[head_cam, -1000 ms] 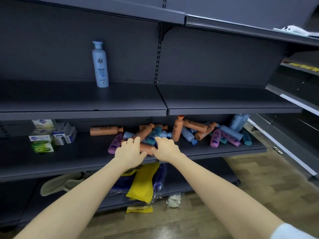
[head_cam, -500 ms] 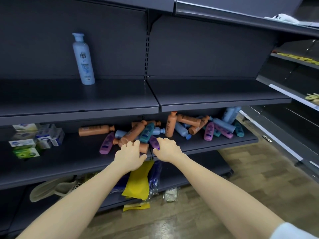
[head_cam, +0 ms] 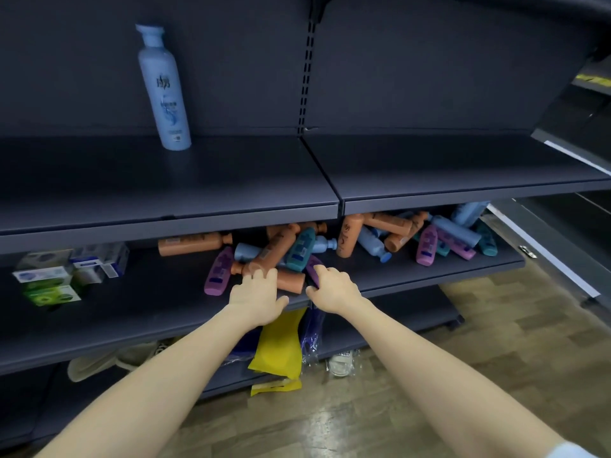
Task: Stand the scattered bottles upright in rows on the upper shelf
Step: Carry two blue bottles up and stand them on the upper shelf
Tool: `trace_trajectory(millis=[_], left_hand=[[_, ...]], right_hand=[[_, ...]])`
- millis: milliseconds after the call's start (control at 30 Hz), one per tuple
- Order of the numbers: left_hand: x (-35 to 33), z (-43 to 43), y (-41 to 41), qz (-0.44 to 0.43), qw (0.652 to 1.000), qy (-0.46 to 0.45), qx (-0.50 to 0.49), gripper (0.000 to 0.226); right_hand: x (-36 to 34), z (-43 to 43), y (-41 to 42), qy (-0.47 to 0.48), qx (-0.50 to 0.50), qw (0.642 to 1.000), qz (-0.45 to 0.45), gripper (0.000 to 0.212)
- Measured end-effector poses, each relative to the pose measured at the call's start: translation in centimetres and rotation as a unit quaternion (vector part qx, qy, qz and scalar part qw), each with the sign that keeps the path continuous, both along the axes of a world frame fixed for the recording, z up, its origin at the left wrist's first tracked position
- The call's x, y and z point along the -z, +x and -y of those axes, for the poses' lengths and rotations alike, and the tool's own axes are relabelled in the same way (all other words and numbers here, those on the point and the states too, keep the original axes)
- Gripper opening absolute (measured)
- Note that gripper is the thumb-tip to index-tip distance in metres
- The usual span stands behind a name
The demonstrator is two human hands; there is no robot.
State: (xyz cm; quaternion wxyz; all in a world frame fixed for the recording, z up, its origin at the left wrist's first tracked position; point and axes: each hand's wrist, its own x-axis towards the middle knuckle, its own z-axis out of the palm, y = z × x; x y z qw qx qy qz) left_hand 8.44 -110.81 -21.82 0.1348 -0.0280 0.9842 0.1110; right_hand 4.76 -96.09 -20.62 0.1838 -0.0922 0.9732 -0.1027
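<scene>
Two bare arms reach toward a dark lower shelf (head_cam: 132,309) heaped with bottles lying on their sides. The left hand (head_cam: 256,295) is open, fingers spread and fairly straight, fingertips resting on an orange bottle (head_cam: 289,280). The right hand (head_cam: 334,287) is narrower. Its fingers bend over the near end of a purple bottle (head_cam: 313,267), with the thumb below, pinching it.

In the pile (head_cam: 380,236), at least seven bottles are orange, four purple, five pale blue and three teal. They overlap, so exact totals are uncertain.

One tall pale blue bottle (head_cam: 163,87) stands upright at the back of the upper shelf (head_cam: 231,180), left of centre. Several small boxes (head_cam: 66,276) sit at the lower shelf's left end.
</scene>
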Motion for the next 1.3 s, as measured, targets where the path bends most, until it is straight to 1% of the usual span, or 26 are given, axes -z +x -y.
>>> trace_trajectory(millis=[200,300,433,567,733,1000,1300], left_hand=[[1.7,0.9,-2.2,0.025,0.999,0.025,0.004,0.061],[2.4,1.0,-2.7,0.047,0.999,0.019,0.012,0.056],[3.3,1.1,-3.3,0.063,0.998,0.017,0.012,0.053],[4.0,0.7,-4.2,0.071,0.997,0.017,0.008,0.056],[4.5,-0.8,-5.6,0.078,0.997,0.012,0.007,0.054],[4.7,-6.8,-9.2,0.073,0.997,0.024,-0.011,0.061],[4.8,-17.0,-13.8,0.081,0.996,0.014,0.019,0.064]], right_hand=[[1.9,1.1,-1.7,-0.001,0.011,1.000,0.024,0.049],[2.7,1.4,-2.1,0.009,0.016,0.999,0.041,0.055],[3.3,1.5,-2.7,0.015,0.021,0.998,0.058,0.057],[3.7,1.0,-3.4,0.016,0.020,0.998,0.064,0.054],[4.0,-0.6,-4.8,0.003,0.019,0.998,0.068,0.049],[4.3,-6.5,-8.6,-0.008,0.005,0.997,0.075,0.052],[4.2,-16.6,-12.4,-0.013,0.033,0.996,0.083,0.053]])
